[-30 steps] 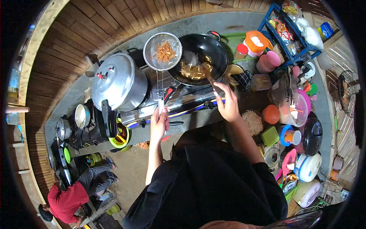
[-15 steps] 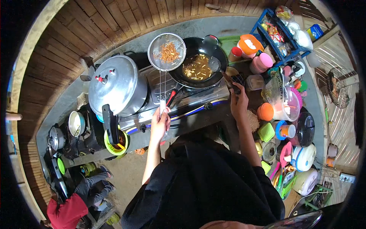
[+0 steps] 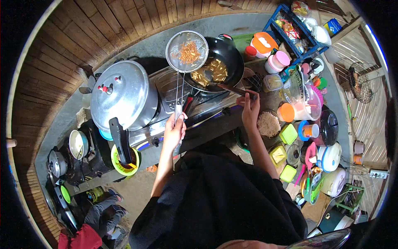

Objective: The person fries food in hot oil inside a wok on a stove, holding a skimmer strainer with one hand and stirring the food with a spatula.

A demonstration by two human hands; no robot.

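Working spatula (image 3: pixel 229 87) in wok (image 3: pixel 232 54), strainer (image 3: pixel 177 39) alongside

Spatula head, a sec ago at wok's R side, now down L among pale strips (image 3: pixel 219 67), so prob. turning them. R hand (image 3: pixel 250 108) grips handle; long axis near R to far L. L hand (image 3: pixel 175 129) closed on strainer handle; axis near-far, basket far, by wok's L rim.
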